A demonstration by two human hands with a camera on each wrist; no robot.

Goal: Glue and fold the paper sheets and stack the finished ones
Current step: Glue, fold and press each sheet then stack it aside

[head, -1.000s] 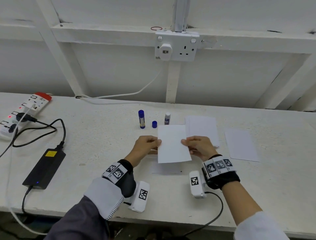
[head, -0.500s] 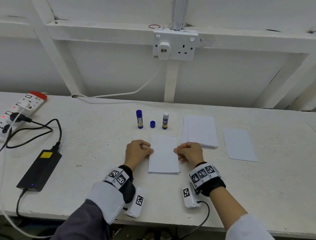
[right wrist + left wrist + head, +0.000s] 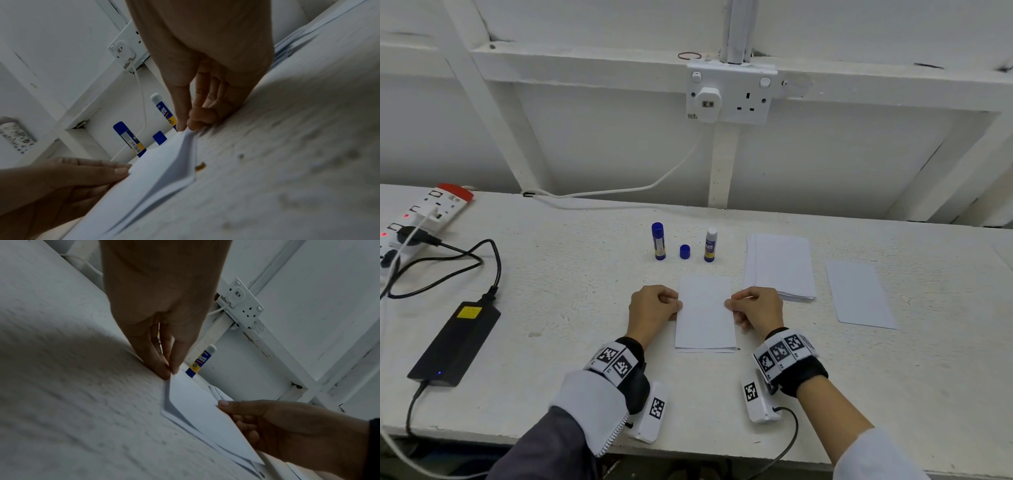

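Note:
A white paper sheet (image 3: 704, 313) lies folded over on the table in front of me, its upper flap still raised a little off the lower one. My left hand (image 3: 654, 308) pinches its left edge (image 3: 170, 374) between thumb and fingers. My right hand (image 3: 755, 308) pinches the right edge (image 3: 188, 129) the same way. An uncapped glue stick (image 3: 710, 245) stands behind the sheet, with its blue cap (image 3: 684, 251) beside it and a capped blue glue stick (image 3: 658, 241) further left. A stack of blank sheets (image 3: 779, 265) lies to the right, and a single finished sheet (image 3: 859, 294) beyond that.
A black power adapter (image 3: 457, 342) with its cables and a white power strip (image 3: 424, 219) occupy the table's left side. A wall socket (image 3: 729, 96) with a plug sits on the back wall. The table's front edge (image 3: 705, 455) runs just below my wrists.
Both hands have brought the sheet down from mid-air onto the table, folding it over toward me. It now lies nearly flat and lower in view.

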